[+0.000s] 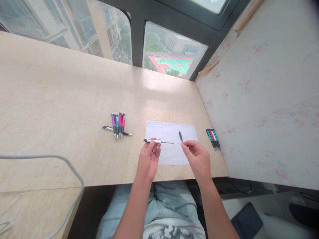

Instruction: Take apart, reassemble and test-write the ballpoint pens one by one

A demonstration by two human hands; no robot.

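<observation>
Pale tabletop (pixel 74 93) meets the window (pixel 175 49) and the flowered wall (pixel 264 99). From my distant seat, I judge the step as work on an opened pen (pixel 146 140): the left hand (pixel 148 160) holds its white barrel (pixel 157 141) above the paper (pixel 171 158), with thin refill (pixel 168 142) pointing right. The right hand (pixel 199 160) makes a narrow pinch beside the refill's far end; whether it grips it, I cannot tell. Next move calls, I think, for careful alignment

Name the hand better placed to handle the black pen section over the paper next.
The right hand, I'd judge: its fingertips are beside the black pen section, while the left hand is farther off and holds the white pen barrel.
</observation>
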